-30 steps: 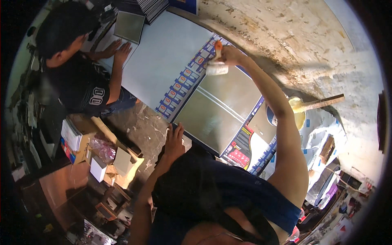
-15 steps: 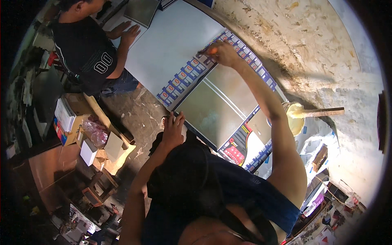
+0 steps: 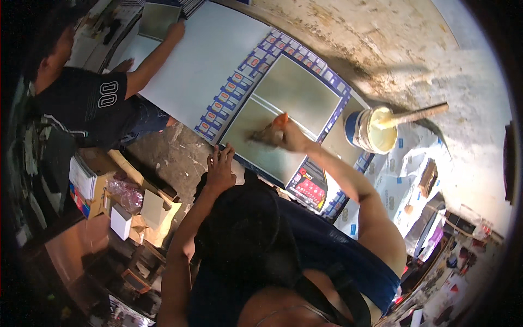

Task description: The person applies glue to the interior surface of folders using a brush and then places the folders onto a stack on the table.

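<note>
My right hand (image 3: 294,137) is closed round an orange-handled brush (image 3: 280,120). Its dark head, smeared by motion, sweeps over a glossy grey-brown panel (image 3: 305,87) with a double white line across it. Under the panel lies a printed sheet (image 3: 222,98), whose blue patterned borders show along the sides. My left hand (image 3: 220,170) rests at the panel's near left corner, fingers spread and holding nothing. To the right, a bucket (image 3: 354,131) of cream-coloured paste has a wooden stick (image 3: 422,113) lying across its mouth.
At the far left a co-worker (image 3: 87,103) reaches over a large white sheet (image 3: 190,60) toward a small grey panel (image 3: 159,20). Cardboard boxes (image 3: 101,182) stand on the left. A stained wall (image 3: 381,49) rises behind the work surface; white printed plastic (image 3: 381,191) covers the right side.
My right hand has brought the brush from the sheet's far border back toward me, onto the panel. The co-worker has shifted left and stretched an arm to the small grey panel.
</note>
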Demonstrator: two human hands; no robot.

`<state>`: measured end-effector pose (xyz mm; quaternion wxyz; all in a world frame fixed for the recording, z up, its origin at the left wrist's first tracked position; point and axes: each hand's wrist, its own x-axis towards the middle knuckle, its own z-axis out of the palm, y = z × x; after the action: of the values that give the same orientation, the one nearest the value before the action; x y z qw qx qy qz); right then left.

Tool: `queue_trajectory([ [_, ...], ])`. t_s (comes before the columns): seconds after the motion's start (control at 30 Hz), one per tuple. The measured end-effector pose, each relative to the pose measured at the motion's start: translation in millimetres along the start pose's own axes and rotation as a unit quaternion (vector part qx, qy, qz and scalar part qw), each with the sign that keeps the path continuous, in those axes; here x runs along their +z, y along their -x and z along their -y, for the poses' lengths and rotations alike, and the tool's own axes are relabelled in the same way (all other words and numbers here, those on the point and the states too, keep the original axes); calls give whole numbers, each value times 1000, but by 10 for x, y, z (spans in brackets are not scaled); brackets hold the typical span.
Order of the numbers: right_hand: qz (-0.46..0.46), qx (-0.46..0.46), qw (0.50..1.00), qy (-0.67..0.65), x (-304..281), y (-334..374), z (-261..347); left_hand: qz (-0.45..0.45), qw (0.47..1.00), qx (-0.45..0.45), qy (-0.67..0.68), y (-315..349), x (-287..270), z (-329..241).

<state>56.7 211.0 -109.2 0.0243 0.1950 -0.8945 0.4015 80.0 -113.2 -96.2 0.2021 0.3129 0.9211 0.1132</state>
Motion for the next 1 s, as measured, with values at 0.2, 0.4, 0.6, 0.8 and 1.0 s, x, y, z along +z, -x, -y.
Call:
queue_trajectory([
  [0.2, -194, 204, 945, 163, -849, -157, -172, -6, 1000, 9, -23, 1, 47, 27],
  [0.4, -163, 123, 963, 175, 420, 207, 652, 27, 999, 9, -38, -39, -28, -22],
  [0.6, -382, 373, 843, 59, -78, 1089, 435, 21, 997, 45, -64, -5, -127, 122],
  [0.8, -598, 422, 667, 139, 74, 901, 824, 31, 982, 179, -59, -102, -172, 400],
  [1.0, -605, 538, 555, 191, 507, 1074, 1508, 1, 959, 273, -77, -237, -177, 571],
])
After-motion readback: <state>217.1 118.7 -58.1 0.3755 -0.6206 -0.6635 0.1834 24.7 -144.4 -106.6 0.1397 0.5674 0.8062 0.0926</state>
